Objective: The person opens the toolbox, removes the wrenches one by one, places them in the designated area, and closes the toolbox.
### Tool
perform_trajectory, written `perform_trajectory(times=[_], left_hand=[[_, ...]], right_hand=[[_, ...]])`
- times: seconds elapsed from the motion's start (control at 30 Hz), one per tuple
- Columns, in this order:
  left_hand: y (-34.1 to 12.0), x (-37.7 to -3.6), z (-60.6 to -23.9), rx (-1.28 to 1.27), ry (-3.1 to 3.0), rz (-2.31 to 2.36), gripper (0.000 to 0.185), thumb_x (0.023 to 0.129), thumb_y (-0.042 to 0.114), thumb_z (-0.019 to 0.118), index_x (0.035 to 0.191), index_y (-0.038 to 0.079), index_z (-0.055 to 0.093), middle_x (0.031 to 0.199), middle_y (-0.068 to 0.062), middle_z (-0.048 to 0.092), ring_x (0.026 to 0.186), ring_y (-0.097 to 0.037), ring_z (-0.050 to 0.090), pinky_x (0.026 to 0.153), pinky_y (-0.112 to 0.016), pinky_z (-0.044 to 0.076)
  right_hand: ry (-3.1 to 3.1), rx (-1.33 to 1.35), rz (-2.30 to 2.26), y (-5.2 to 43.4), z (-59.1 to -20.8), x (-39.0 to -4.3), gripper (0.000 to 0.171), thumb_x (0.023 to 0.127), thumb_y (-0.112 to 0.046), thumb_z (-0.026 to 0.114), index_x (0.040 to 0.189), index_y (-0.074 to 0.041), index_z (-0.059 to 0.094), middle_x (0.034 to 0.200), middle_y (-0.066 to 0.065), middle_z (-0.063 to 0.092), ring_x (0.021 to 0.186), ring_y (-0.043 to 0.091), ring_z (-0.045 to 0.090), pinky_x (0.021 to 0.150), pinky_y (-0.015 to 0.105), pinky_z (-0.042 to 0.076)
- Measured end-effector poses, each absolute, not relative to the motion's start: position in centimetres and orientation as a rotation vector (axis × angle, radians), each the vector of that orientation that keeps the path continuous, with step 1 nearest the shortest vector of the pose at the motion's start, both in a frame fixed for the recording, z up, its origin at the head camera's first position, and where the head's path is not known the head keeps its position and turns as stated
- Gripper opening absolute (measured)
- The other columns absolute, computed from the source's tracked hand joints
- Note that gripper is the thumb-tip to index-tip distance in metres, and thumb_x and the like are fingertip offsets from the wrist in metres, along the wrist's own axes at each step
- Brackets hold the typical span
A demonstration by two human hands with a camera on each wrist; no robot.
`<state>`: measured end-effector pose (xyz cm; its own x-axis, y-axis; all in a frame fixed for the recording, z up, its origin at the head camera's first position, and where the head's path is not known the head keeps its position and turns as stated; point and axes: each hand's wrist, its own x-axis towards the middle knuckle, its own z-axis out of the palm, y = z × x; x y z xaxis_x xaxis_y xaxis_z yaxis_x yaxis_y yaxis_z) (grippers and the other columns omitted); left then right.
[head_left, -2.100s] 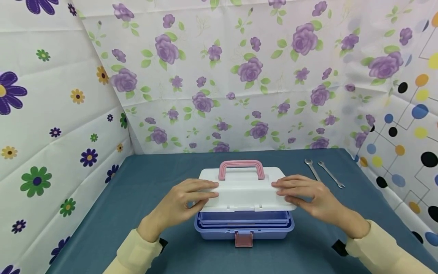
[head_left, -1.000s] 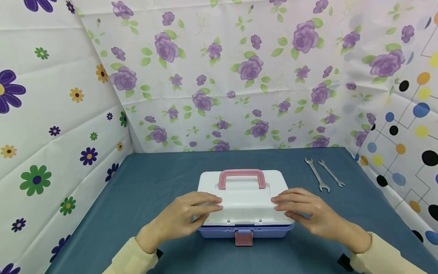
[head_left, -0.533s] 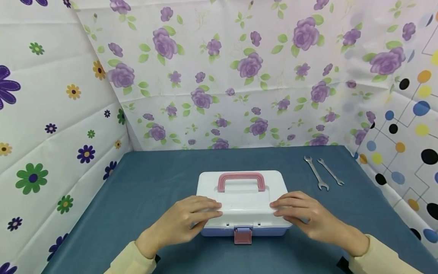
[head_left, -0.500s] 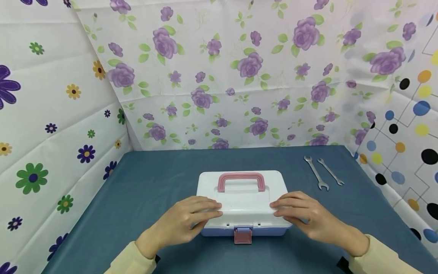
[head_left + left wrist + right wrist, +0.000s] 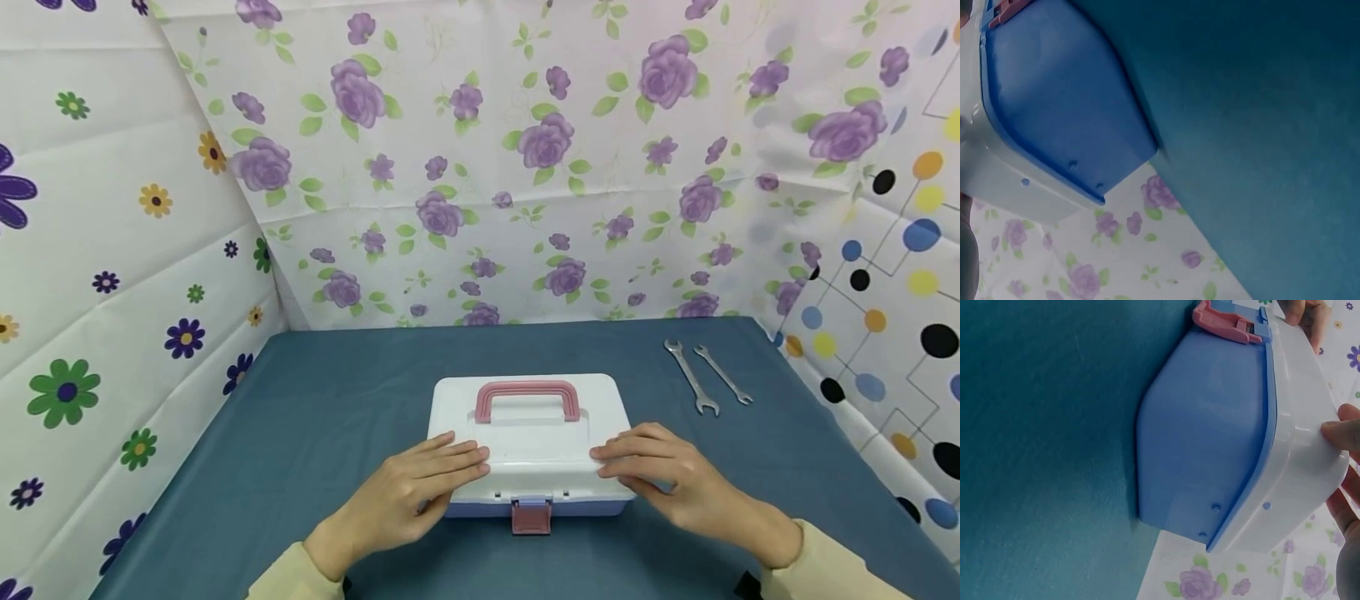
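A toolbox with a white lid and a blue base stands on the blue cloth, its lid down on the base. Its pink carrying handle lies on top, and the pink front latch hangs flipped outward. My left hand rests its fairly straight fingers on the front left of the lid. On the lid's front right, my right hand touches with extended fingers, its thumb against the lid. The right wrist view shows the latch unfastened. The box's inside is hidden.
Two metal open-end wrenches, a larger one and a smaller one, lie side by side behind and right of the box. Floral sheets wall the back, with patterned sheets at both sides of the cloth-covered table.
Both hands have lowered the lid from partly raised, hiding the blue trays inside. Since the last half second, my left fingers have shifted slightly on the lid; the right hand has barely moved.
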<state>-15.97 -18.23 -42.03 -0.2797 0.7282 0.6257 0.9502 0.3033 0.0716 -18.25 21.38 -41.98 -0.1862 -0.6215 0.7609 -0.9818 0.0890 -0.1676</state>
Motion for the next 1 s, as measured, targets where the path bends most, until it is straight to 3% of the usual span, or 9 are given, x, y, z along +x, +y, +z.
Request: perform_trajectory(times=[0.2, 0.33, 0.7, 1.0], left_hand=[[-18.1, -16.1, -42.2, -1.459, -2.132, -0.61, 0.062, 0.085, -0.004, 0.075, 0.144, 0.011, 0.064, 0.147, -0.003, 0.061, 0.136, -0.017, 0.057, 0.119, -0.036, 0.037], [-18.0, -16.2, -42.2, -1.471, -2.109, -0.594, 0.064, 0.083, -0.003, 0.079, 0.144, 0.009, 0.063, 0.147, -0.004, 0.061, 0.135, -0.018, 0.058, 0.118, -0.037, 0.039], [-18.2, -16.3, -42.5, -1.479, -2.046, -0.443, 0.048, 0.102, 0.01, 0.065, 0.149, 0.009, 0.057, 0.151, -0.007, 0.057, 0.138, -0.021, 0.056, 0.119, -0.039, 0.038], [-18.3, -16.1, -42.7, -1.462, -2.067, -0.494, 0.046, 0.103, 0.011, 0.065, 0.149, 0.01, 0.058, 0.15, -0.006, 0.059, 0.137, -0.02, 0.056, 0.12, -0.036, 0.036]], right_hand=[[-1.9, 1.549, 0.908, 21.4, -41.9, -18.2, 0.021, 0.108, -0.02, 0.06, 0.116, -0.009, 0.075, 0.12, 0.011, 0.072, 0.11, 0.024, 0.062, 0.106, 0.022, 0.04], [-1.915, 1.563, 0.896, 21.4, -41.7, -18.2, 0.022, 0.108, -0.018, 0.058, 0.12, -0.009, 0.074, 0.123, 0.011, 0.07, 0.11, 0.024, 0.06, 0.103, 0.025, 0.04], [-2.002, 1.526, 0.749, 21.3, -41.1, -17.6, 0.028, 0.112, -0.021, 0.05, 0.127, -0.011, 0.071, 0.129, 0.006, 0.067, 0.117, 0.023, 0.056, 0.109, 0.024, 0.037], [-1.999, 1.593, 0.633, 19.5, -40.8, -16.6, 0.029, 0.111, -0.021, 0.05, 0.13, -0.013, 0.069, 0.134, 0.006, 0.065, 0.121, 0.023, 0.056, 0.112, 0.029, 0.035]])
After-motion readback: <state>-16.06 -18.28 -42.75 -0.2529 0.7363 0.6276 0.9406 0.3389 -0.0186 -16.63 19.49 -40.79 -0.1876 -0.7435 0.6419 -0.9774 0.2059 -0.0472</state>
